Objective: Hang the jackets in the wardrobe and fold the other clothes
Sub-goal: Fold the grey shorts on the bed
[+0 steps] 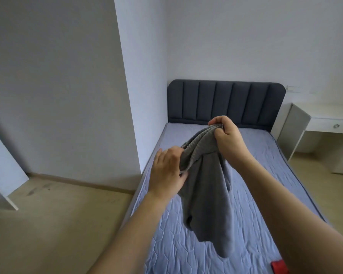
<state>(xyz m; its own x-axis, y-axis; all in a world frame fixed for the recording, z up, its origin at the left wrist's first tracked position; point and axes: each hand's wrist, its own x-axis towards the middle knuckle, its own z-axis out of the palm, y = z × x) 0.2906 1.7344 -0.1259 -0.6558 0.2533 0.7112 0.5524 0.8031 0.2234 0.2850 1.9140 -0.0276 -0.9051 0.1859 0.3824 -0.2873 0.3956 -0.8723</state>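
The right hand point(225, 131) grips the grey garment's point(204, 186) ribbed edge above the bed point(255, 175); the left hand point(167, 171) pinches lower — bunched cloth could slip loose or fold crooked.

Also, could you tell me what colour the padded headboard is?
Dark blue-grey padded headboard, head view.

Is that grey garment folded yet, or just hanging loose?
Hanging loose: both hands, left hand and right hand, grip the grey garment bunched above the bed.
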